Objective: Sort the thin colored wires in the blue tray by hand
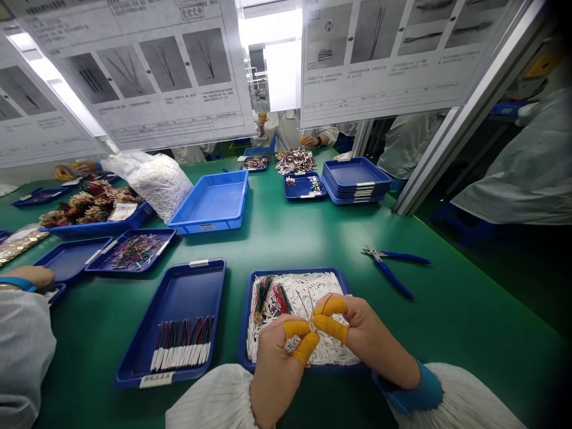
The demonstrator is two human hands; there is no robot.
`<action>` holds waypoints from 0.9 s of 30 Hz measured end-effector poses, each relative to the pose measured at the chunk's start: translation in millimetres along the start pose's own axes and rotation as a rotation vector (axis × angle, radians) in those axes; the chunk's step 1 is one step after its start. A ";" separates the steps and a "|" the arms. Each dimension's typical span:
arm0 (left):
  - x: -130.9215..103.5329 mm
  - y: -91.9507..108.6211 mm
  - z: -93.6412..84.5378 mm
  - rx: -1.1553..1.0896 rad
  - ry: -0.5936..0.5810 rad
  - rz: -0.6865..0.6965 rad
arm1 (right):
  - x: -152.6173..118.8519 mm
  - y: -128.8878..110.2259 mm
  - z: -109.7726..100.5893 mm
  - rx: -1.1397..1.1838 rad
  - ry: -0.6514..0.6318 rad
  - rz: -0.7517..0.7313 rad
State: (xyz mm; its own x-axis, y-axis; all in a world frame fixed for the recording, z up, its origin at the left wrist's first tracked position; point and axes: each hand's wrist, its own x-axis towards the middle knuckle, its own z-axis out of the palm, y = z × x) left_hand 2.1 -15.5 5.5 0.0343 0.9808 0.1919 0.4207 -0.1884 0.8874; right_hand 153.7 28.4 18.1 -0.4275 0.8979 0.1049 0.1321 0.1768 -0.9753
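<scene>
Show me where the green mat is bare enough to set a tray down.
Bare mat lies between the empty tray and the tube tray under both hands, and right of the blue pliers. The left side is crowded with trays; a neighbour's hand rests there.

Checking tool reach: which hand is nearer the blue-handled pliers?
Right. The right hand is over the tray of white tubes, below-left of the blue-handled pliers; the left hand sits farther left.
</scene>
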 end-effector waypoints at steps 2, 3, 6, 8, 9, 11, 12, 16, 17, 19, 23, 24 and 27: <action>0.4 -0.3 0.7 -0.002 -0.017 -0.016 | 0.1 0.5 0.9 -0.009 0.010 0.003; 0.5 -0.4 0.9 -0.001 -0.017 -0.023 | 0.1 0.6 1.2 -0.007 0.012 0.005; 0.4 -0.2 0.4 0.000 -0.015 -0.031 | -0.1 0.1 1.7 -0.006 0.002 0.004; -0.2 0.2 0.1 0.007 -0.034 -0.029 | -0.4 -0.9 2.1 -0.014 -0.016 0.003; -0.5 0.4 0.2 0.013 -0.046 -0.027 | -0.5 -1.6 2.4 -0.019 -0.026 0.001; -0.8 1.0 0.8 0.033 -0.060 -0.026 | -0.7 -3.2 3.0 -0.027 -0.037 -0.007; -0.8 1.3 1.2 0.043 -0.067 -0.027 | -0.9 -3.8 3.4 -0.026 -0.043 -0.017; -1.6 2.9 3.0 0.070 -0.063 -0.011 | -2.3 -3.3 5.2 -0.032 -0.081 -0.083; -2.1 3.3 3.2 0.073 -0.051 -0.004 | -2.8 -2.3 5.6 -0.042 -0.088 -0.095; -3.3 3.8 3.2 0.077 -0.023 -0.002 | -3.9 0.3 6.2 -0.069 -0.084 -0.112; -5.2 4.1 2.0 0.056 0.019 -0.041 | -4.6 3.6 6.3 -0.076 -0.035 -0.130; -5.5 4.1 1.6 0.048 0.031 -0.049 | -4.4 3.4 6.0 -0.071 -0.019 -0.133; -5.7 4.5 0.6 0.039 0.048 -0.061 | -3.7 1.1 4.4 -0.079 -0.012 -0.168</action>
State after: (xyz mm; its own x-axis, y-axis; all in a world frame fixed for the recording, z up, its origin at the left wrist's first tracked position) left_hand 4.3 -21.9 8.1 -0.0349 0.9867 0.1589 0.4553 -0.1259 0.8814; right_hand 151.6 23.5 15.7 -0.4600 0.8483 0.2623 0.1273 0.3553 -0.9260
